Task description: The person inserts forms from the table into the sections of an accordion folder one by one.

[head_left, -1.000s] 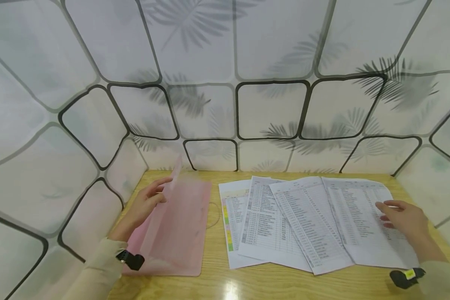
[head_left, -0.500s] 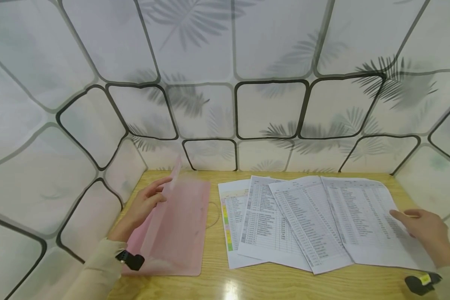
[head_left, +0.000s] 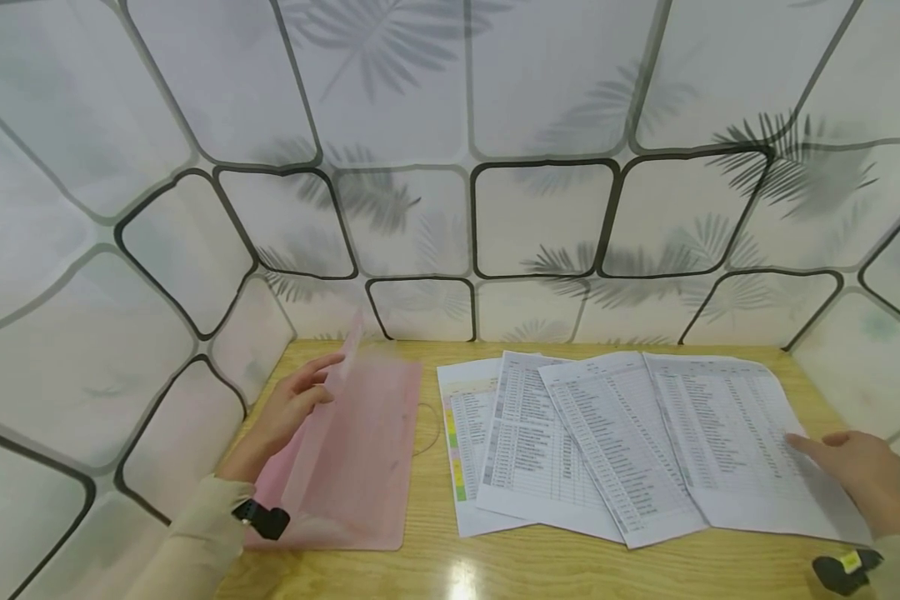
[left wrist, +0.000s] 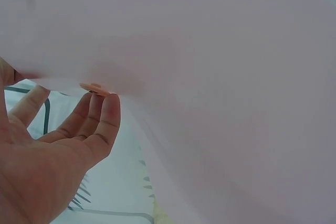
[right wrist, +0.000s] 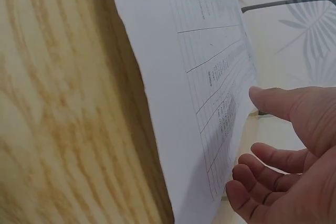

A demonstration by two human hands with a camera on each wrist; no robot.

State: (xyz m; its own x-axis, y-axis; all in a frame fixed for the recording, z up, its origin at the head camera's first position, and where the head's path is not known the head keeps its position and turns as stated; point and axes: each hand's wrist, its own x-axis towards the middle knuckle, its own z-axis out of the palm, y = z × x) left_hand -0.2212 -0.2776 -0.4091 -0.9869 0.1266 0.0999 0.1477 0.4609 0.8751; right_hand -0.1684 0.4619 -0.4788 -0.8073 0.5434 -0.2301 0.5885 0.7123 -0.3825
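Observation:
A translucent pink folder (head_left: 375, 458) lies on the left of the table with its cover raised. My left hand (head_left: 296, 408) holds that cover by its edge. In the left wrist view, the fingertips are at a small orange disc (left wrist: 94, 88) on the pale pink sheet (left wrist: 210, 93). Printed papers fan out to the right, the rightmost being a paper (head_left: 727, 433) with a table of lines. My right hand (head_left: 858, 475) is at its right edge, thumb tip over the print. The right wrist view shows bent fingers (right wrist: 257, 166) apart from the thumb.
More printed sheets (head_left: 547, 450) overlap in the middle, one with a yellow and green strip (head_left: 455, 450). A thin string loop (head_left: 429, 429) lies between folder and papers. Patterned walls (head_left: 543, 221) enclose the wooden table (head_left: 510, 571) at the back and sides.
My right hand has moved right and slightly down, from over the rightmost paper to its edge, and the paper's lower right corner now reaches farther right. The left hand and folder stay put.

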